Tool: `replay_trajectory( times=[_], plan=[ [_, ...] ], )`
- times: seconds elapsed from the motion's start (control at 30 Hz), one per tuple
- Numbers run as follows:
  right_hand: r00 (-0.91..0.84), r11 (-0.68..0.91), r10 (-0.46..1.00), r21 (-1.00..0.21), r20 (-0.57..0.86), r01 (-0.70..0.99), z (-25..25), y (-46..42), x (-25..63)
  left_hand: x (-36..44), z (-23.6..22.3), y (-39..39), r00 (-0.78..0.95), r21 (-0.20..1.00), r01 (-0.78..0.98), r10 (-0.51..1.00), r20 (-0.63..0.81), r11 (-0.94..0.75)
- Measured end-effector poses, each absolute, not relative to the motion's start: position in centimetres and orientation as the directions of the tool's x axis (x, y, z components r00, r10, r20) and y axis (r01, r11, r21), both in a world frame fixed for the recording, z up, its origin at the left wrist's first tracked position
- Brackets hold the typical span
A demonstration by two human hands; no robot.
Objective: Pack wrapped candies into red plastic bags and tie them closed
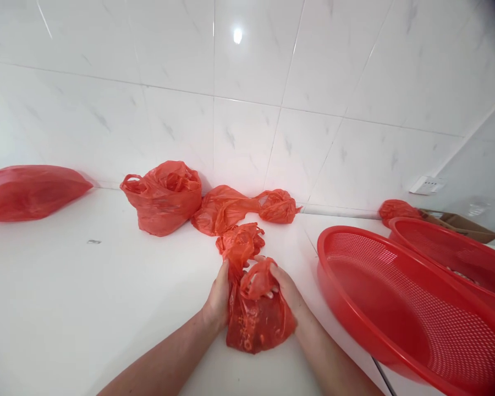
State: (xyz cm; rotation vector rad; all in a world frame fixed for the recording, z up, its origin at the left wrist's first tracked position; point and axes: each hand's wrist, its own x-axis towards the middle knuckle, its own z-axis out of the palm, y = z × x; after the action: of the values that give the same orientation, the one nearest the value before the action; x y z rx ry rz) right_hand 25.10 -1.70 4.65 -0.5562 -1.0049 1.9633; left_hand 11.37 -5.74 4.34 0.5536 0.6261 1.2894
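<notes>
A red plastic bag (259, 327) with something dark inside hangs over the white table, its contents too blurred by the film to name. My left hand (220, 294) grips it at the left side near the top, thumb up along the film. On the other side my right hand (287, 289) is closed on the bag by a handle loop, with fingertips showing through the opening. Just beyond my hands lies a crumpled red bag (241, 240), close against the top of the held one; whether they touch I cannot tell.
Along the tiled wall stand a bulging red bag (165, 198), two smaller bags (220, 209) and a long red bag (33, 192). At right are a large red perforated basket (355, 324), a second basket (449, 236), a cardboard box (466, 226) and a wall socket (427, 185).
</notes>
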Motion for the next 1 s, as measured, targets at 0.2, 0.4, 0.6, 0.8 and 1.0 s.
replay_trajectory(
  times=[0.2,0.4,0.6,0.8,1.0],
  plan=[
    [-0.591,-0.194,0.807,-0.944,0.001,-0.266,3.8,-1.2,25.1,11.5,4.3,-5.9,0.269,0.774,-0.590,0.960,-0.080,0.230],
    [-0.578,-0.222,0.816,-0.927,-0.007,-0.303,3.5,-1.0,24.9,12.4,4.5,-5.6,0.212,0.859,-0.497,0.977,-0.020,0.125],
    [-0.441,-0.177,0.897,-0.942,-0.036,-0.283,3.7,-0.1,25.2,12.4,4.8,-6.4,0.058,0.880,-0.474,0.997,0.057,-0.023],
    [-0.438,-0.085,0.899,-0.979,0.005,-0.185,4.1,-0.8,25.1,12.6,5.2,-6.3,0.027,0.862,-0.505,0.998,0.062,-0.040],
    [-0.606,-0.354,0.793,-0.853,-0.056,-0.384,5.3,-1.9,25.8,11.7,5.3,-6.0,0.025,0.898,-0.435,0.996,0.084,-0.065]
  ],
)
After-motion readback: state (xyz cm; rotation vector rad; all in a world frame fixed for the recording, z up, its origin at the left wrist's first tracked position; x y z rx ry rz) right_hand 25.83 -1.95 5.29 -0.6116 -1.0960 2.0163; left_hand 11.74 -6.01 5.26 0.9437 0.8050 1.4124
